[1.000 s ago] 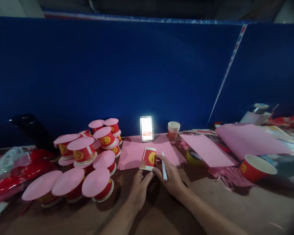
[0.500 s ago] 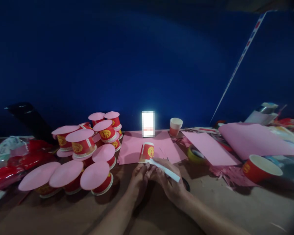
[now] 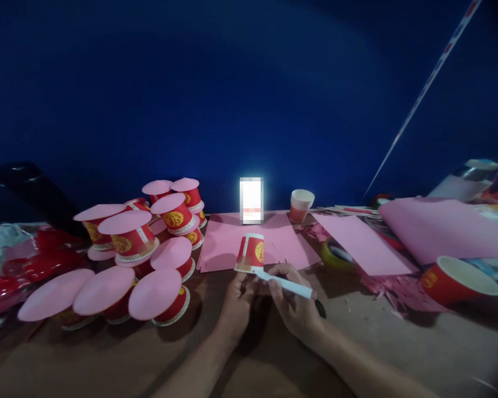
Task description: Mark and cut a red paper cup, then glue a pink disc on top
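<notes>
A red paper cup (image 3: 252, 253) with a gold emblem stands upside down on a pink paper sheet (image 3: 228, 246) at the table's middle. My left hand (image 3: 238, 301) rests just below it, fingertips pressed against its rim. My right hand (image 3: 292, 301) is closed round a white pen (image 3: 284, 283), which lies nearly level with its tip at the cup's lower edge.
Several upturned red cups topped with pink paper discs (image 3: 155, 287) crowd the left. A lit phone (image 3: 251, 200) and a small cup (image 3: 301, 205) stand at the blue wall. More pink sheets (image 3: 359, 249), a tape roll (image 3: 336, 255) and an open red cup (image 3: 456, 279) lie right.
My right hand has swung the pen from upright to nearly level, bringing its tip to the cup's rim. The camera has tilted upward; my left hand stays at the cup.
</notes>
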`<action>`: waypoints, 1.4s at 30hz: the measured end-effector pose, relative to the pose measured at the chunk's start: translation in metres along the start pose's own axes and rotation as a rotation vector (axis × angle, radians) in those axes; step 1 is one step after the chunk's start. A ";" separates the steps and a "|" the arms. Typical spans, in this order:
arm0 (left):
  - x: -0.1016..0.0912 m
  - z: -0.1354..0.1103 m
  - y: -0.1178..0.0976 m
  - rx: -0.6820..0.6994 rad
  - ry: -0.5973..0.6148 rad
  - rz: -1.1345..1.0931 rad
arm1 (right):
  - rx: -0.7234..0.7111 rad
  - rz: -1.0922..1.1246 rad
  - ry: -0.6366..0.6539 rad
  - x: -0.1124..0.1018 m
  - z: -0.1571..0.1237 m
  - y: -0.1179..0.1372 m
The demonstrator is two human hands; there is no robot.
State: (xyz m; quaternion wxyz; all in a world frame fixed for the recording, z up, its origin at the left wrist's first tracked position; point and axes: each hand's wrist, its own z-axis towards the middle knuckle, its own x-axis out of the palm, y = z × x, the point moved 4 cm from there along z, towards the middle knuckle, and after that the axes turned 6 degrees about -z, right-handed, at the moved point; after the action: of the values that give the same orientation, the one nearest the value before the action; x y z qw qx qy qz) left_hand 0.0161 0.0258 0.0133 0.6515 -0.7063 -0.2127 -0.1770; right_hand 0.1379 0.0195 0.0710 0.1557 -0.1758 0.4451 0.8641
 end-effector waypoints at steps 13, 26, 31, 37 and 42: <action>0.004 -0.005 0.000 -0.019 0.090 0.015 | -0.010 -0.068 -0.019 -0.004 0.000 0.003; 0.009 -0.008 -0.005 -0.056 0.075 0.026 | 0.014 -0.017 -0.018 -0.002 0.000 -0.004; 0.010 -0.008 -0.005 -0.052 0.084 0.024 | 0.024 0.001 -0.007 -0.001 -0.001 -0.005; 0.009 -0.007 -0.004 -0.046 0.118 0.035 | 0.017 0.019 -0.013 -0.001 0.000 -0.004; 0.007 -0.006 -0.004 -0.027 0.116 0.064 | 0.019 0.015 -0.001 0.001 0.000 -0.005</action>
State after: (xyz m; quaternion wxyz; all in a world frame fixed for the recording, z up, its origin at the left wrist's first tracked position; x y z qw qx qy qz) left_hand 0.0206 0.0202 0.0209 0.6584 -0.7101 -0.1494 -0.1999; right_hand 0.1395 0.0225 0.0671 0.1514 -0.1704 0.4544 0.8611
